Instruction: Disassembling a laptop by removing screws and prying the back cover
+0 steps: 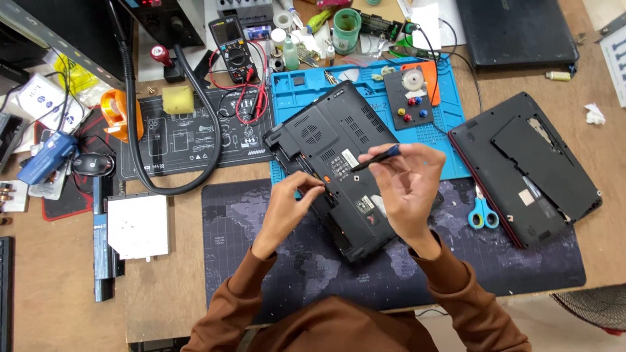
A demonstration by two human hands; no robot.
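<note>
Far left of the frame: a blue tool (44, 156), a black mouse (92, 163) and a long black battery pack (104, 251) lie on the counter (59, 306), with a flat silver drive (138, 225) just beside the pack.
Upper left: an orange tape dispenser (117, 115), a yellow sponge (177, 100) on a black printed mat (189, 140), and a multimeter (233, 51) with red and black leads.
Left hand (292, 203): its fingertips rest on the near edge of the upturned black laptop (339, 163); the grip is curled loosely and closes on nothing.
Laptop: centre of the frame, bottom side up and set at a slant, half on the blue work mat (450, 124) and half on the dark map-printed mat (261, 215).
Right hand (411, 189): the grip is closed round a thin dark screwdriver (377, 158), its tip down on the laptop's underside.
Right of centre: blue-handled scissors (483, 214) lie on the map-printed mat.
Right of the frame: a second black laptop (525, 166), also bottom up, with a red edge.
Upper right: a third dark laptop (515, 29), closed.
</note>
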